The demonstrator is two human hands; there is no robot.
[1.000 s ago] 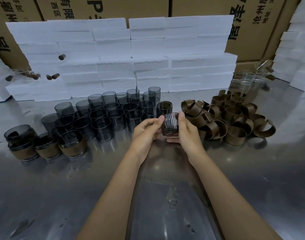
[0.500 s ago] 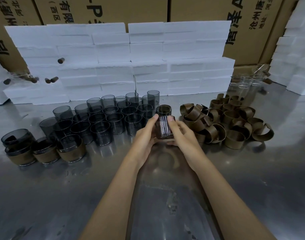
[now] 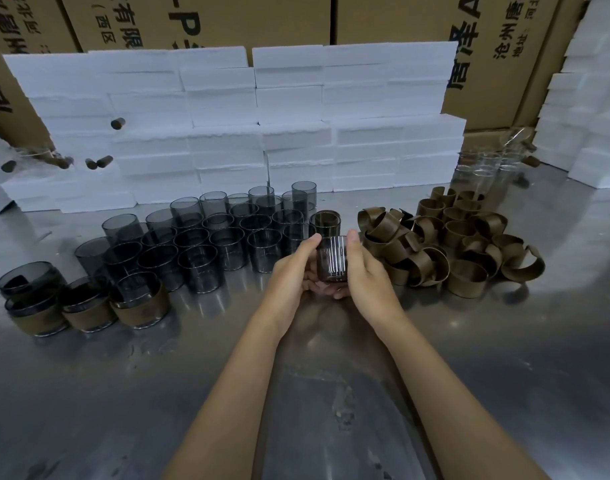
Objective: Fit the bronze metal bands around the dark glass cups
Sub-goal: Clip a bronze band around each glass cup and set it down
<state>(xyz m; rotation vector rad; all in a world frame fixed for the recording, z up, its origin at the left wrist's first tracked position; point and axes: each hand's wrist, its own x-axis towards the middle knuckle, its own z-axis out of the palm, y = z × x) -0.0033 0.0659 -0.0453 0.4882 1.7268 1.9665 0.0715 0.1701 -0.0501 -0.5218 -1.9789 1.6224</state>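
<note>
Left hand (image 3: pixel 289 271) and right hand (image 3: pixel 367 277) both grip one dark glass cup (image 3: pixel 332 259) above shiny steel tabletop (image 3: pixel 504 358), between bare cups and pile of bronze metal bands (image 3: pixel 445 244).

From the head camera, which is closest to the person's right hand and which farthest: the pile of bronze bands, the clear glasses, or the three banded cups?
From the right hand:
1. Pile of bronze bands, just to its right.
2. Banded cups, far left.
3. Clear glasses, back right.

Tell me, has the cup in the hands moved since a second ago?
Yes. The held cup has shifted slightly left, away from the band pile, and turned more upright.
</note>
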